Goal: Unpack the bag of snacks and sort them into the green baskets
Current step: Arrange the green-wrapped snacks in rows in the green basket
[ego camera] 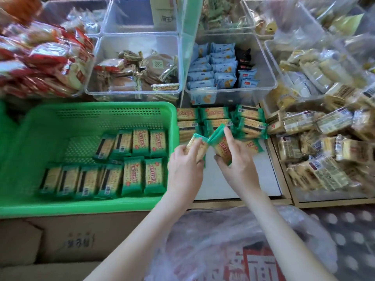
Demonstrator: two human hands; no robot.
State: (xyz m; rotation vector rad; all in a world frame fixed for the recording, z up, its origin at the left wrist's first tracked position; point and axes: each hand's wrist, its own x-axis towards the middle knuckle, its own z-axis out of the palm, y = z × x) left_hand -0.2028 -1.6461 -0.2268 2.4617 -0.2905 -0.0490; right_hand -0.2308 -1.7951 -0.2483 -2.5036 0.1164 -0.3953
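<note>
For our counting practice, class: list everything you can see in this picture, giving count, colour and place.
basket: one, green, left
packs in basket: about ten, green-edged, two rows
loose packs: several, green-edged, right of the basket
held packs: two, green-edged, one in each hand
bins: several, clear, at the back
brown packs: many, centre bin
blue packs: many, bin right of centre
red packs: heap, far left
yellow packs: heap, right
box: one, brown cardboard, near side of the basket
bag: one, clear with red print, bottom
left hand: grips one pack
right hand: grips the other
</note>
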